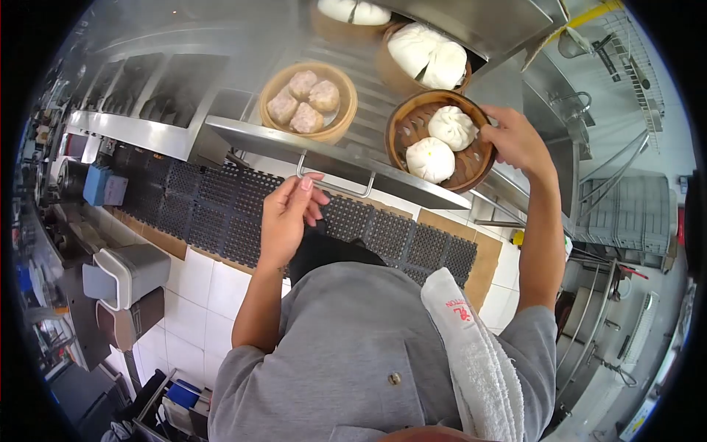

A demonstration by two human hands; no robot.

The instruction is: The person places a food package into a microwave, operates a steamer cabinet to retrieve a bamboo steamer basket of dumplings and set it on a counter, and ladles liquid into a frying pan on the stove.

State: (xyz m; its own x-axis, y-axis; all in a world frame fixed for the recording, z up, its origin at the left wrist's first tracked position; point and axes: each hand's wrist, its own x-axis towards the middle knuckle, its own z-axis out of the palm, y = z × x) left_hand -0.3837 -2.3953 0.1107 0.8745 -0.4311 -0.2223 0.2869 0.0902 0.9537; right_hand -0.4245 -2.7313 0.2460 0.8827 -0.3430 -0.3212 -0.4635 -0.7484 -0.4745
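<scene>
My right hand [518,140] grips the rim of a round bamboo steamer basket [475,169], thumb over the edge. Two white pleated buns [453,127] sit inside on a brown perforated liner. My left hand [291,210] is loosely curled beside the metal bar handle [339,188] on the front of the steel steamer; nothing shows in its fingers, and I cannot tell whether it touches the bar. To the left on the slatted steel surface stands another bamboo basket [346,110] holding several pinkish dumplings [305,121].
Behind my right hand's basket stands a basket of large split white buns [427,55], with another basket [346,31] at the back. Steam hazes the upper left. Black rubber mats [213,195] cover the floor; bins [132,276] stand left, grey crates [626,214] right.
</scene>
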